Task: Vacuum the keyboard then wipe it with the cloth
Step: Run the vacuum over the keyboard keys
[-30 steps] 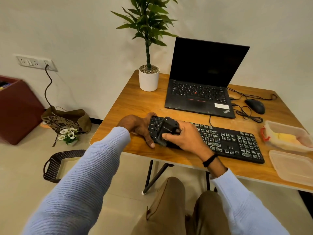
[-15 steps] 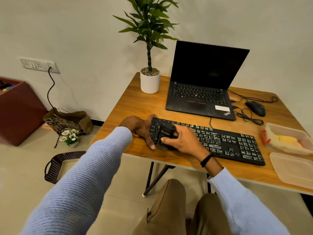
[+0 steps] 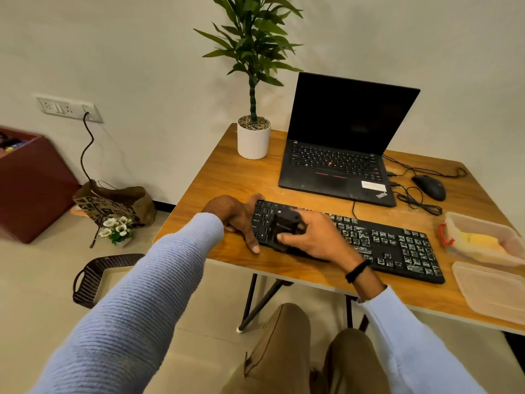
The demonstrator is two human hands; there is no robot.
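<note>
Vacuum [image 3: 285, 223] slid nearer (keyboard [image 3: 383, 245] gripped).

My only camera rides on my head, a wide lens facing forward and down, close over the keyboard [image 3: 383, 245] at the near edge of the table [image 3: 227, 177], with the wall [image 3: 142, 52] behind.

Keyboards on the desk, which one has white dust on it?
The separate black full-size keyboard in front of the open black laptop, whose own keys look clean.

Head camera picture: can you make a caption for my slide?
Right hand holds a small black vacuum on the dusty keyboard while the left hand holds its end.
</note>
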